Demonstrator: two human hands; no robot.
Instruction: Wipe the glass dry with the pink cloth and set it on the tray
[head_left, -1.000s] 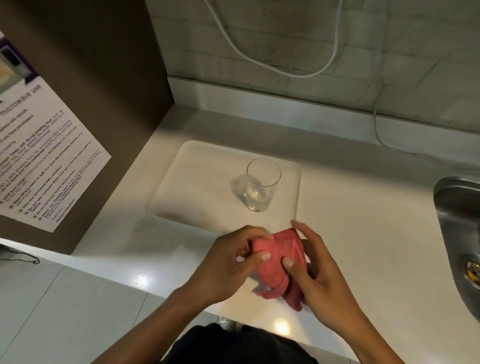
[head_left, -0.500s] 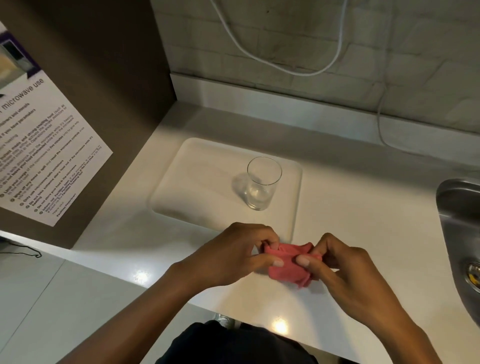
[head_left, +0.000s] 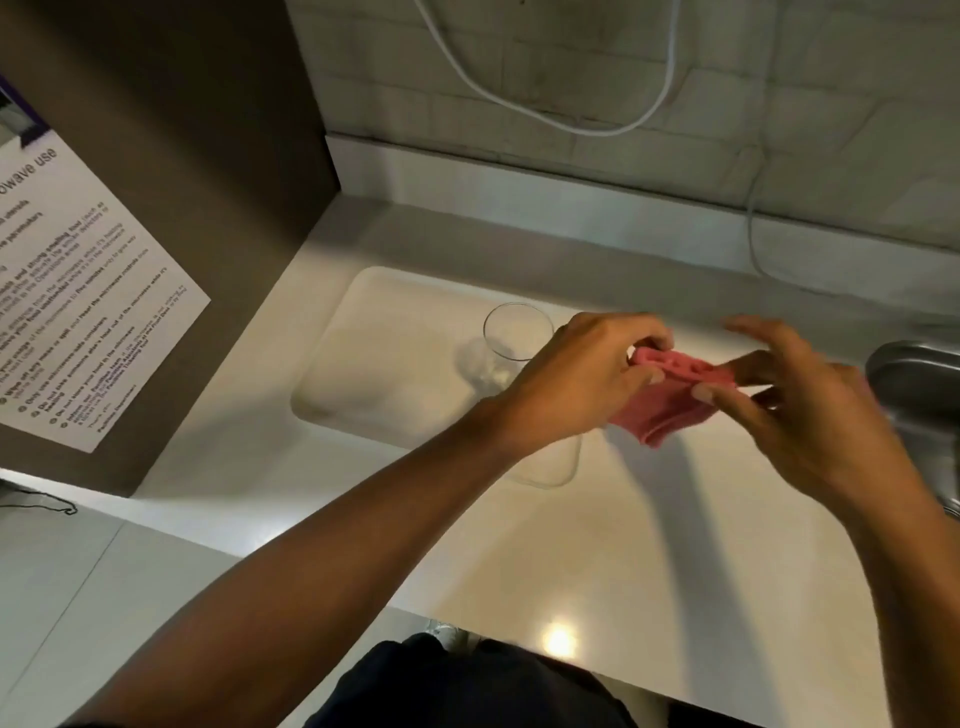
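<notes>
glass (head_left: 511, 343) upright on tray (head_left: 384, 353), right part, just left of and behind left hand (head_left: 582, 379), which is nearer; long axis vertical. cloth (head_left: 670, 400) stretched between hands over counter (head_left: 623, 545): left hand pinching one end, right hand (head_left: 800, 410) pinching other, fingers (head_left: 753, 330) spread. sheet (head_left: 78, 322) on left panel reads "owave use"; rest too small.

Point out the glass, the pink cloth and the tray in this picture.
glass (head_left: 511, 332): head view, on its clear upper wall just under the rim.
pink cloth (head_left: 670, 402): head view, on the fabric stretched between both hands.
tray (head_left: 395, 358): head view, on its bare floor left of the glass.
</notes>
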